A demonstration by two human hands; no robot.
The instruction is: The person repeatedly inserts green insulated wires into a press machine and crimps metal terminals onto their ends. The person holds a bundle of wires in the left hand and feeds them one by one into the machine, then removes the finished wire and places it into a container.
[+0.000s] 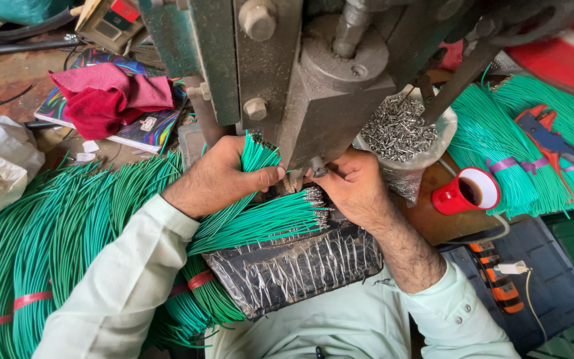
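Left hand (224, 174) clamped on green wires (260, 223), right hand (352, 186) pinching one wire under press (313, 100).

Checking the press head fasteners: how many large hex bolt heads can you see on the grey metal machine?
2: one grey hex bolt head at the top, another hex bolt head lower, above the left hand. Others may be hidden.

Both forearms reach up from the lower edge toward the frame's centre, in pale sleeves, the right one rolled above the wrist. The left hand (217, 174) is curled closed, thumb pointing right. The right hand (352, 186) is pinched, fingertips turned toward the left thumb.
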